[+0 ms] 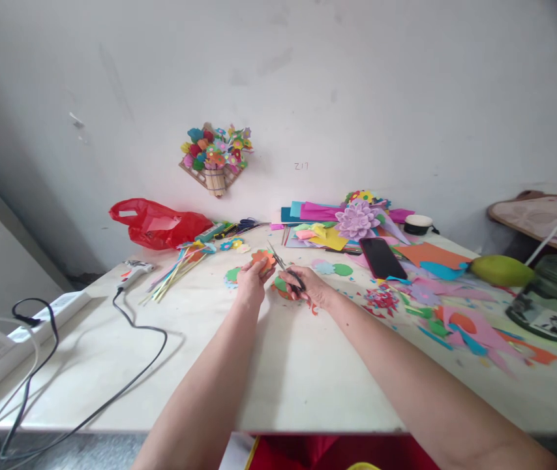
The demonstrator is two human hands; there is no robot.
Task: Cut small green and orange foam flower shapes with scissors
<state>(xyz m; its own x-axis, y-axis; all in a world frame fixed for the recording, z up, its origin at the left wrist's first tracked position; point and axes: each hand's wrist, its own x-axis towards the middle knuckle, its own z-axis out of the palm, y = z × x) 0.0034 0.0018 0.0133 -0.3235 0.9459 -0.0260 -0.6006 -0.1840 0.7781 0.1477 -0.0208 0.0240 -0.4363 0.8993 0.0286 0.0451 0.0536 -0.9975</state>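
Observation:
My left hand (253, 281) pinches an orange scalloped paper flower (262, 260) above the middle of the table. Just right of it, my right hand (308, 286) grips a pair of scissors (288, 269) by dark handles, the metal blades pointing up and left beside the flower's edge. On the tabletop by my left hand are a green and blue cut-out (232, 277). Partly hidden under my right hand lie green and orange paper pieces (283, 292). Beyond it rest a light blue cut-out (324, 267) and a green disc (343, 269).
Paper scraps (464, 326), a phone (383, 258) and a glass jar (555, 297) occupy the right side. At left are a glue gun (134, 273) with its cable, a power strip (51, 313), coloured sticks (173, 274) and a red bag (156, 225). A flower basket (216, 160) hangs on the wall.

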